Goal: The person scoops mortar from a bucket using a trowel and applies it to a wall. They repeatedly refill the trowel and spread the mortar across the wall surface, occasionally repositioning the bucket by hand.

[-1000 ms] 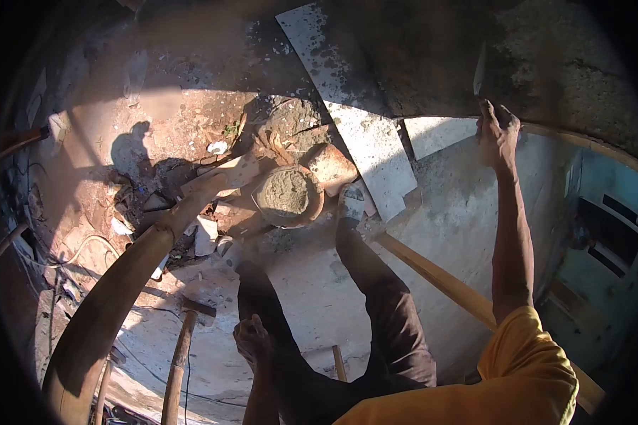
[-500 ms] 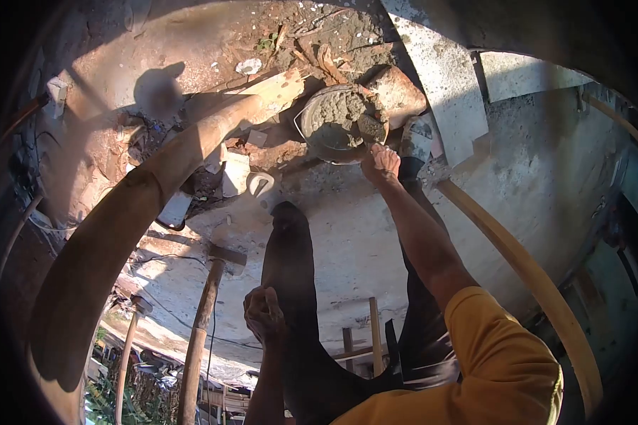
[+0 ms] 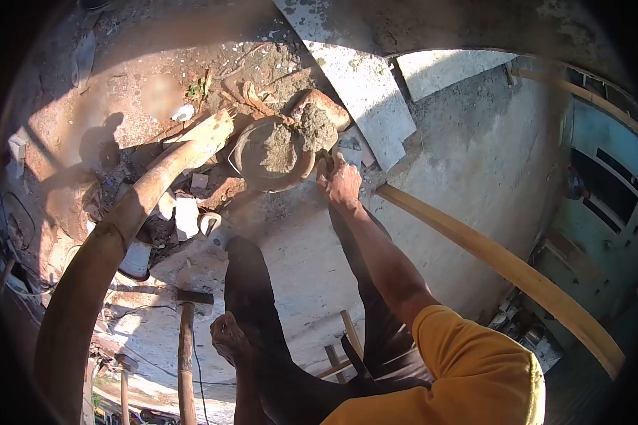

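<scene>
My right hand [image 3: 340,183] is closed on the handle of a trowel, whose blade hides under a heaped lump of wet mortar [image 3: 317,131]. The lump sits at the right rim of a round bucket [image 3: 273,187], which has more grey mortar [image 3: 280,150] inside. My left hand [image 3: 230,340] rests beside my left leg with its fingers curled, and nothing shows in them. Just left of that hand is a hammer with a long wooden handle [image 3: 186,354] and a dark, blocky head [image 3: 195,297].
A thick wooden pole [image 3: 113,234] slants up on the left toward the bucket. A reddish stone block [image 3: 322,106] is behind the bucket, near a pale board [image 3: 361,95]. Broken rubble [image 3: 186,216] lies at left. A long timber [image 3: 496,265] crosses the right side.
My right hand has lifted the trowel, now heaped with mortar, from inside the bucket to its right rim. The view has shifted to the right. My left hand stays curled by the leg.
</scene>
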A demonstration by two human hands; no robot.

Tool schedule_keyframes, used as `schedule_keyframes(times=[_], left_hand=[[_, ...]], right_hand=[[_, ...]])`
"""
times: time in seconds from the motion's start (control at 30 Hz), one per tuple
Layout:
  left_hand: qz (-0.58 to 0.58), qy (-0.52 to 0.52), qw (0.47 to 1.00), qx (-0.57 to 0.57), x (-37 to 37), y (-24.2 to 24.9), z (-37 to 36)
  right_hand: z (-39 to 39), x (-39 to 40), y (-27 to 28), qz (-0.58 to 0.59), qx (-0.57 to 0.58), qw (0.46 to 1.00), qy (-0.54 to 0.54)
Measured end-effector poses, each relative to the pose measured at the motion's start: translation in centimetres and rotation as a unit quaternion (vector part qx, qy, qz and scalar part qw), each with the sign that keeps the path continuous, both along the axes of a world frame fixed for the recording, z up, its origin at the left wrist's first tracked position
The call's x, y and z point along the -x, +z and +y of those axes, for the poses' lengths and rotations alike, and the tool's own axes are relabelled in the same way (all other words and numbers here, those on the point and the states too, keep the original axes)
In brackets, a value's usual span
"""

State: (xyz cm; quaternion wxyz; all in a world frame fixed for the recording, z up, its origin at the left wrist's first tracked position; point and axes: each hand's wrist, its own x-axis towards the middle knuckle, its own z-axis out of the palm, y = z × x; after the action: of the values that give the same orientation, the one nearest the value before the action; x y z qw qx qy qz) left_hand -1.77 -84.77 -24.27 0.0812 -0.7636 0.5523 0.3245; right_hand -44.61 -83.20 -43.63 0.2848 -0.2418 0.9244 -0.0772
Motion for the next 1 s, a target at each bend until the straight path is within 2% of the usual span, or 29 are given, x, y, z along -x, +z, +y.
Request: schedule_keyframes(times=[0.1,0.13,0.2,0.27,0.37,0.4,0.43,0.47,0.53,0.57,0.6,0.67,0.77,0.8,0.87,0.9,0.93,1.0], left_hand=[[-0.043,-0.026,0.999,0.0,1.6,0.4,-0.3],[-0.046,-0.026,0.999,0.004,1.7,0.0,0.0],[-0.048,-0.024,0.999,0.004,2.4,0.3,0.2],[-0.041,-0.017,0.999,0.0,3.5,0.3,0.3],[-0.019,-0.028,0.999,0.008,4.1,-0.3,1.4],[-0.035,-0.045,0.998,-0.01,6.0,0.8,0.6],[-0.045,-0.072,0.996,0.002,6.1,0.1,0.9],[-0.055,-0.096,0.994,0.015,5.7,-0.3,1.6],[-0.072,-0.109,0.991,0.014,5.6,-0.1,2.6],[-0.077,-0.101,0.992,0.006,6.1,0.0,2.3],[-0.082,-0.085,0.993,0.001,6.8,0.0,2.2],[-0.084,-0.089,0.992,-0.004,7.7,-0.6,2.8],[-0.096,-0.091,0.991,-0.025,8.6,-0.2,2.3],[-0.103,-0.085,0.99,-0.032,9.2,0.0,1.8],[-0.119,-0.08,0.989,-0.046,10.7,0.5,0.9],[-0.129,-0.079,0.987,-0.058,11.1,0.6,0.7],[-0.131,-0.083,0.986,-0.054,11.1,0.4,0.5],[-0.14,-0.088,0.985,-0.052,10.9,-0.1,0.9]], right_hand=[[-3.9,6.0,5.9,0.065,-0.055,0.996,0.032],[-4.2,7.5,7.4,0.062,-0.021,0.996,0.063],[-5.5,10.4,11.6,-0.063,0.119,0.986,0.101],[-5.3,13.2,11.7,-0.216,0.222,0.945,0.107],[-7.7,19.2,15.2,-0.461,0.167,0.871,0.032],[-8.3,21.7,15.6,-0.502,0.1,0.859,-0.021],[-7.3,24.7,12.9,-0.517,0.132,0.844,-0.049],[-7.0,27.7,10.9,-0.482,0.125,0.863,-0.086],[-2.5,36.7,3.2,-0.339,0.272,0.9,0.035],[-0.6,39.0,1.5,-0.256,0.251,0.932,-0.056],[-5.1,36.3,9.0,-0.18,0.177,0.957,-0.14],[-4.6,32.2,16.9,-0.126,0.225,0.958,-0.126],[-3.6,26.7,21.7,-0.141,0.168,0.959,-0.179],[-3.1,26.1,20.8,-0.173,0.117,0.961,-0.18],[-0.4,26.7,15.0,-0.235,0.025,0.95,-0.203],[1.1,27.2,11.9,-0.303,0.064,0.917,-0.25],[3.5,28.2,6.6,-0.261,0.109,0.952,-0.117],[1.1,28.1,3.8,-0.259,0.14,0.947,-0.128]])
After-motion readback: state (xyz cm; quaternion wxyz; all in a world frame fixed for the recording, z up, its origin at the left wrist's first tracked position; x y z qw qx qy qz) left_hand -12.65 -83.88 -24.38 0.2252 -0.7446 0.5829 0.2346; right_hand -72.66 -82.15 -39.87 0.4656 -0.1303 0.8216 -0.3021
